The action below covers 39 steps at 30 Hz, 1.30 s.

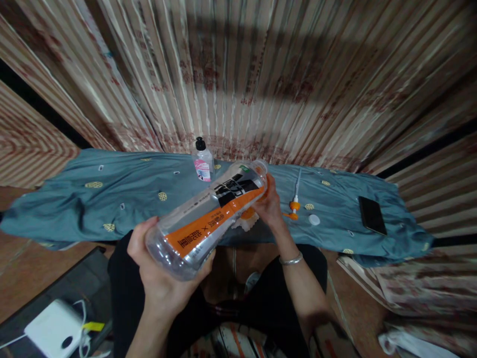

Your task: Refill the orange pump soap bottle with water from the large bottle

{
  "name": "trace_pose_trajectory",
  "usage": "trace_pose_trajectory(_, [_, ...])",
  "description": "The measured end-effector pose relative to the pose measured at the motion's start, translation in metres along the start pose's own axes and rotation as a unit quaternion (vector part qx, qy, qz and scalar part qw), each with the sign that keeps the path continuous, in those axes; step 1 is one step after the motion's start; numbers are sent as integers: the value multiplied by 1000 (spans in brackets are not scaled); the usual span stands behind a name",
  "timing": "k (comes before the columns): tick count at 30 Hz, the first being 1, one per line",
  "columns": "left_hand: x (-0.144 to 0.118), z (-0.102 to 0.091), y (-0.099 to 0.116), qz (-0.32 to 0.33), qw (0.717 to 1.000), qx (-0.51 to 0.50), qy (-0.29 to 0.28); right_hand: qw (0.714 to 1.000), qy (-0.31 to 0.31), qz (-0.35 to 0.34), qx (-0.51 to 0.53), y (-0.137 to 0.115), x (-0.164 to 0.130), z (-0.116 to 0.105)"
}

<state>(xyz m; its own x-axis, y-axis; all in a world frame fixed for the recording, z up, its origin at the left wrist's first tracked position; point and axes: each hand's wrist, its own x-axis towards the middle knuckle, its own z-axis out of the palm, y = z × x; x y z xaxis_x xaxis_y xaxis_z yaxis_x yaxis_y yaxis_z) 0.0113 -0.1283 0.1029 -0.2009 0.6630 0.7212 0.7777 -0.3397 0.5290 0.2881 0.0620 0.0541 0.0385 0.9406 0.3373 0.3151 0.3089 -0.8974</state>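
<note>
A large clear plastic bottle [203, 226] with an orange label is held tilted above the cloth, its uncapped mouth to the upper right. My left hand [164, 278] is wrapped round its base. My right hand [269, 204] grips it near the neck; some fingers are hidden behind the bottle. Partly hidden beneath the bottle lies an orange thing with a pale, scalloped edge [248, 221]. To the right of my right hand lies an orange and white pump head [294, 205] with its tube, and beside that a white round disc [314, 220].
A small clear bottle [203, 166] with a black cap and pink label stands at the back of the blue cloth-covered table [141, 209]. A black phone [372, 215] lies at the right. At lower left, a white device [55, 328] with cables sits on a dark surface. A striped curtain [238, 74] hangs behind.
</note>
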Motion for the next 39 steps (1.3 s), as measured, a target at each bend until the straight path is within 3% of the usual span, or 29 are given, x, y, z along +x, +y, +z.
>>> trace_pose_trajectory(7, [9,1,12,-1,1000,1,2,1000,2,-3,-9,0,0,1])
trace_pose_trajectory(17, [3,2,-3,5,1000,-18,5,1000,5,-18,-17,-7,2,2])
trace_pose_trajectory(26, [6,7,-1,27,999,-28,11,1000,14,-17,0,1,2,1])
trace_pose_trajectory(33, [0,11,-5,-50,997,-56,25,1000,23,-10,10,9,1,3])
trace_pose_trajectory(39, [1,14,3,-55,996,-61,34,999,17,-29,-4,12,3,0])
